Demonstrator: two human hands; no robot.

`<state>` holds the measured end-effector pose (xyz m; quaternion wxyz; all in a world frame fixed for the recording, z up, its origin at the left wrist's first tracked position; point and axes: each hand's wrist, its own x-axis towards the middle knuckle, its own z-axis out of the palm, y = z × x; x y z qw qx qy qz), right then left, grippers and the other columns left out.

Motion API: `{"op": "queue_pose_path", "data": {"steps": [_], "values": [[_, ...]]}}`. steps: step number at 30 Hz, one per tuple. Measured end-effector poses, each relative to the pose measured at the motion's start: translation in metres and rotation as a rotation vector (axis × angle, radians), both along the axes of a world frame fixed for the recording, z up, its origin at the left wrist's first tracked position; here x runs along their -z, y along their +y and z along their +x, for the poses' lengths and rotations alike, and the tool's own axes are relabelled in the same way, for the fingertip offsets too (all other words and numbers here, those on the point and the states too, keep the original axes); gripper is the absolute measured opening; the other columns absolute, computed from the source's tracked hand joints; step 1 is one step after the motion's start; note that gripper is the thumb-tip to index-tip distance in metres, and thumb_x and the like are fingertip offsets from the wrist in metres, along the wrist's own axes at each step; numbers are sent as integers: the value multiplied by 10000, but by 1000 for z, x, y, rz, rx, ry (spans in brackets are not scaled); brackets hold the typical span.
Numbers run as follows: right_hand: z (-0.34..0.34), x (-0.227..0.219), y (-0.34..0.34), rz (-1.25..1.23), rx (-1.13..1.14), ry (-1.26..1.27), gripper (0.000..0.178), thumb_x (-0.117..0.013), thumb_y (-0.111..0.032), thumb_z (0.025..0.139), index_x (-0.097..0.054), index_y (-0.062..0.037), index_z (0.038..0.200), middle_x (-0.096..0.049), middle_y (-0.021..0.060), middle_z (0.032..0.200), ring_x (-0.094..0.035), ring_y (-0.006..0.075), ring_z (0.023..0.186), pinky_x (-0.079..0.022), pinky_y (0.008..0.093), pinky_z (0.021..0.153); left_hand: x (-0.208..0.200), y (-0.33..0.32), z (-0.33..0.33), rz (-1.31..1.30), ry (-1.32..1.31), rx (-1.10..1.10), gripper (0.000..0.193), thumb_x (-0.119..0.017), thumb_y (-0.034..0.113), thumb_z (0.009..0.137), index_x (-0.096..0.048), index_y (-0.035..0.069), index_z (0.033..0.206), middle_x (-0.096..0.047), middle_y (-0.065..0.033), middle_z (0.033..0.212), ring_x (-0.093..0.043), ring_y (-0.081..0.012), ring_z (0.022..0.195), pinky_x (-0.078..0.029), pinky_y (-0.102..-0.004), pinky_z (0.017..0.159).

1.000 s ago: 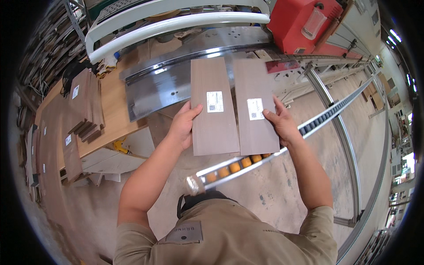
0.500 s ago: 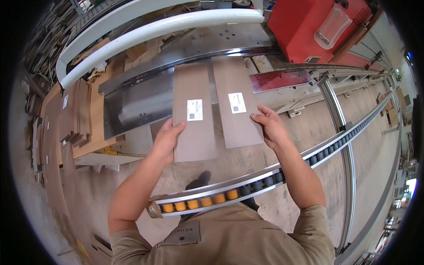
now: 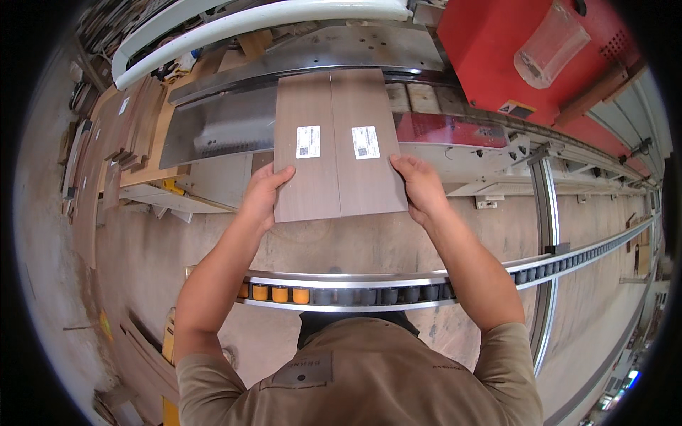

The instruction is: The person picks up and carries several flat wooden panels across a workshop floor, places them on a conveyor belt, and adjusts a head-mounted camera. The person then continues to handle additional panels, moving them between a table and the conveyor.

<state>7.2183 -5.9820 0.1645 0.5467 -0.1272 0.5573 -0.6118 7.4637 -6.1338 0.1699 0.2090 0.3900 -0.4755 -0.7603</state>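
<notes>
Two brown wood-look panels lie edge to edge in front of me, with a thin seam between them and a white label on each. My left hand (image 3: pixel 266 190) grips the outer edge of the left panel (image 3: pixel 307 188), thumb on top and fingers beneath. On the other side my right hand (image 3: pixel 420 186) holds the right panel (image 3: pixel 371 184) the same way. The panels' far ends reach over the metal machine bed (image 3: pixel 231 128), up to its dark rail. Whether they rest on the bed or hang just above it I cannot tell.
A red machine housing (image 3: pixel 490 64) stands at the far right. A roller track (image 3: pixel 362 295) with orange and black rollers crosses between me and the panels. More brown panels (image 3: pixel 138 131) are stacked on a wooden table at the left. A white padded bar (image 3: pixel 284 23) runs across the back.
The gap between the two panels has closed, and their long edges now meet. Both hands came closer together. My view has shifted, so the roller track looks more level.
</notes>
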Motion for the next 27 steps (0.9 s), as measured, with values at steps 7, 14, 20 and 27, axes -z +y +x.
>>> {"op": "queue_pose_path", "data": {"steps": [7, 14, 20, 27], "values": [[7, -7, 11, -121, 64, -116, 347, -535, -162, 981, -511, -15, 1294, -625, 96, 1140, -601, 163, 1020, -490, 286, 868, -24, -5, -6, 327, -24, -78, 500, -564, 297, 976, -434, 19, 1371, -552, -112, 1301, -565, -193, 1159, -491, -353, 939], [21, -19, 3, 31, 123, -2, 403, -490, -237, 1013, -464, -72, 1379, -606, 80, 1208, -572, 153, 1088, -467, 300, 911, -6, 8, 0, 234, 53, -37, 477, -524, 326, 1007, -460, 15, 1364, -590, -101, 1243, -559, -189, 1149, -470, -341, 966], [24, -21, -3, 194, 122, 19, 388, -461, -299, 1032, -494, -43, 1322, -616, 85, 1184, -578, 157, 1066, -464, 289, 906, 2, 0, -9, 139, 6, -79, 419, -488, 338, 1026, -518, -38, 1209, -607, -116, 1147, -547, -154, 1057, -438, -309, 926], [16, -9, 2, 135, 109, 46, 418, -453, -337, 1038, -502, -17, 1302, -611, 95, 1191, -575, 162, 1061, -457, 294, 917, 11, 3, -16, 11, -51, -65, 453, -489, 378, 1021, -543, -48, 1164, -611, -89, 1075, -522, -137, 984, -411, -289, 895]]}}
